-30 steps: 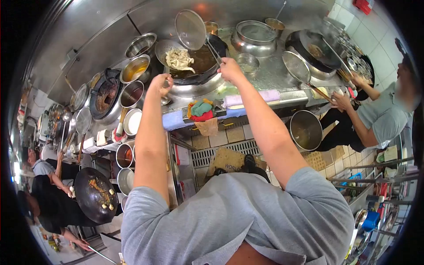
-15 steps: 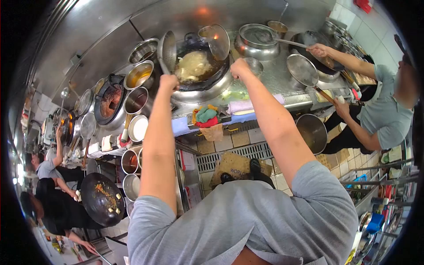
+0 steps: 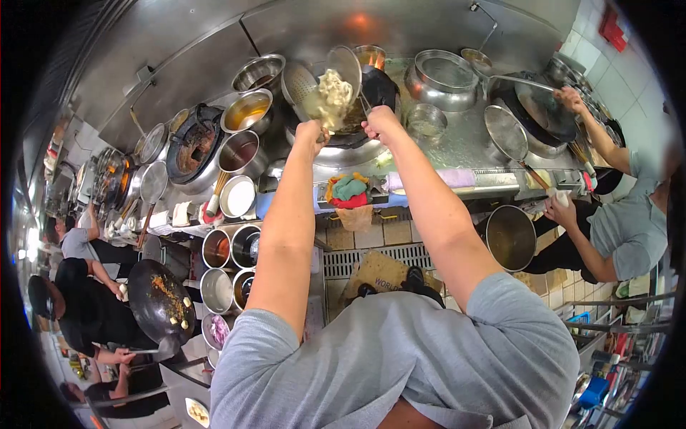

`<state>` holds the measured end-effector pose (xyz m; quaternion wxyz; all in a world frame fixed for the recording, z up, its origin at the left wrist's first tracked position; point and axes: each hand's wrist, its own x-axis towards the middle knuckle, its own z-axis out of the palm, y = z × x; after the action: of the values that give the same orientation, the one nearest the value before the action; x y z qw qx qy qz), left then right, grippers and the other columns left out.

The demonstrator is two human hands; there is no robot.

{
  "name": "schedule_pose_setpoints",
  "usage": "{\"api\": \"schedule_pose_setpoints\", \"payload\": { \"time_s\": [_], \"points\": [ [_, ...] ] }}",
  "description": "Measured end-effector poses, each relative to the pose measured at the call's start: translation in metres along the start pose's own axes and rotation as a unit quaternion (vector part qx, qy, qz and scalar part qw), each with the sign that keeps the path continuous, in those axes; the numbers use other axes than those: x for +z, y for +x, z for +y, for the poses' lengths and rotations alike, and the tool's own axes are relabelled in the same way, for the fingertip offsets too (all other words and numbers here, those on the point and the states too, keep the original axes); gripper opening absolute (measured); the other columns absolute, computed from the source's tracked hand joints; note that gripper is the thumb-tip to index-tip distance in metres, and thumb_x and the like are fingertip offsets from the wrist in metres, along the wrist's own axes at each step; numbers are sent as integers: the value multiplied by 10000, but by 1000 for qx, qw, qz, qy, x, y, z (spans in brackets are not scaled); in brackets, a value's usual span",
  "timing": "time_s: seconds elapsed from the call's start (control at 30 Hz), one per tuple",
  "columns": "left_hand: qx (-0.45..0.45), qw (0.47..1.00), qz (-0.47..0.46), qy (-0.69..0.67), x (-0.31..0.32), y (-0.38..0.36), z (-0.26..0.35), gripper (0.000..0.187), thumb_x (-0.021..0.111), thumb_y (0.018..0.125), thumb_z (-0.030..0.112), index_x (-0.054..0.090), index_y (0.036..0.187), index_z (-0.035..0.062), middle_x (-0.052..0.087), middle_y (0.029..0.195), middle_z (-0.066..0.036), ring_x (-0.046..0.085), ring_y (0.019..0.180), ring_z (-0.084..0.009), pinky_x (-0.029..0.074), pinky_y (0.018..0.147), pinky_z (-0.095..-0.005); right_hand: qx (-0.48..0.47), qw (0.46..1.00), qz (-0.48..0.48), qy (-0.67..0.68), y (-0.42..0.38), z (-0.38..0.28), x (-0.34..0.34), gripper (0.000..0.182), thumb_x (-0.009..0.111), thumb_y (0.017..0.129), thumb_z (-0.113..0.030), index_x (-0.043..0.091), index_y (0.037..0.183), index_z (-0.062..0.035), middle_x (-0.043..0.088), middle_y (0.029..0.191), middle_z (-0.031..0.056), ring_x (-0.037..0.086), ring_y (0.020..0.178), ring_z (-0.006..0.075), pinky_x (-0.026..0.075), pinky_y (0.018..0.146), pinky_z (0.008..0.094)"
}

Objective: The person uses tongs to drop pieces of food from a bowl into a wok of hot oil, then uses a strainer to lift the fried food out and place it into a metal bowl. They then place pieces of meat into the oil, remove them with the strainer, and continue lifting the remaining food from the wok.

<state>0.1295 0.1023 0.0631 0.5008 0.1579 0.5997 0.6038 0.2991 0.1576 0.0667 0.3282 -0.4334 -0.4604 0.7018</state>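
Stainless steel panels [image 3: 286, 28] back this busy kitchen, and a wet metal surface [image 3: 464, 139] runs beneath them. From where I stand, the cook's left hand [image 3: 311, 134] is clamped around the handle of a perforated scoop [image 3: 297, 82], which is tilted up at the far side of a large black wok [image 3: 380, 89]. Their right hand [image 3: 382, 125] is closed on the handle of a fine-mesh strainer [image 3: 348, 63], also tilted. Pale food strips [image 3: 334, 89] are bunched between the two, above the wok and partly in front of the mesh; whether they touch it I can't tell.

Left of the wok sit a bowl of yellow liquid [image 3: 247, 111] and a pot of dark reddish liquid [image 3: 241, 151], with a white-filled container [image 3: 237, 196] just below. Folded green and red cloths [image 3: 349, 189] lie along the near edge, beside a lilac towel [image 3: 432, 179]. Off to the right, a co-worker in grey [image 3: 636, 222] has one hand on a long handle; to the left, another in black [image 3: 89, 307] is beside a dark wok of browned bits [image 3: 161, 304].
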Motion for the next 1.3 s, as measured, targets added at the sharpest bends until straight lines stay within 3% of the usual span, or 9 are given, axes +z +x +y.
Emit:
{"api": "schedule_pose_setpoints", "payload": {
  "time_s": [0.07,0.13,0.37,0.67,0.73,0.83,0.97,1.13,1.3],
  "points": [
    [-21,997,-9,-78,1,2,1,47,414,762,-21,407,802,2,423,624,-61,434,485,-129,374,403,-230,-38,997,1,-70,9,1,11,332,356,750,22,429,1072,-4,487,640,134,397,403,148,301,336,293],
    [-34,987,-27,-157,0,15,0,53,415,763,-26,399,807,0,426,639,-67,428,476,-129,371,399,-234,-137,940,85,-299,2,-6,23,169,454,704,-21,552,585,48,554,549,186,555,447,270,412,414,361],
    [-96,927,-121,-341,-27,27,-1,31,390,823,25,363,808,31,395,582,-26,421,468,-109,365,390,-211,-350,813,173,-433,-23,-18,3,241,482,785,-137,551,983,-18,595,686,149,584,574,269,445,527,362],
    [-109,922,-147,-340,-25,-8,-9,43,379,814,19,368,773,29,399,574,-23,413,462,-105,381,406,-208,-162,925,98,-330,-15,77,52,170,503,669,-36,560,823,5,582,775,240,563,767,390,446,687,420],
    [-108,917,-155,-351,-30,0,-8,46,378,814,16,366,771,27,399,573,-23,415,461,-104,385,411,-208,-114,966,94,-214,-1,63,57,169,461,747,-57,561,866,8,594,682,159,564,558,270,440,517,347],
    [-137,888,-140,-417,-42,10,-11,79,391,816,35,391,738,23,403,560,-29,414,457,-115,381,406,-223,-353,837,145,-391,-14,46,36,179,458,766,-68,552,902,1,599,732,199,600,639,321,460,563,371],
    [-147,872,-171,-435,-36,-6,-12,82,403,802,21,388,722,29,407,567,-32,415,459,-115,380,407,-229,-298,847,241,-368,-27,86,50,247,444,738,-22,551,959,7,589,786,236,590,749,363,459,682,418],
    [-161,821,-245,-490,-36,-6,-17,99,412,790,23,389,695,11,415,590,-46,434,500,-115,393,444,-219,-63,998,-8,-29,-6,50,41,118,469,727,-20,542,817,1,576,698,99,468,395,213,343,323,357],
    [-188,832,-243,-462,-40,-6,-9,88,410,775,12,393,689,9,419,607,-46,439,506,-117,398,448,-223,-281,873,196,-346,-28,55,35,204,441,760,-66,560,911,3,598,820,208,580,752,357,458,672,407]
  ]
}}
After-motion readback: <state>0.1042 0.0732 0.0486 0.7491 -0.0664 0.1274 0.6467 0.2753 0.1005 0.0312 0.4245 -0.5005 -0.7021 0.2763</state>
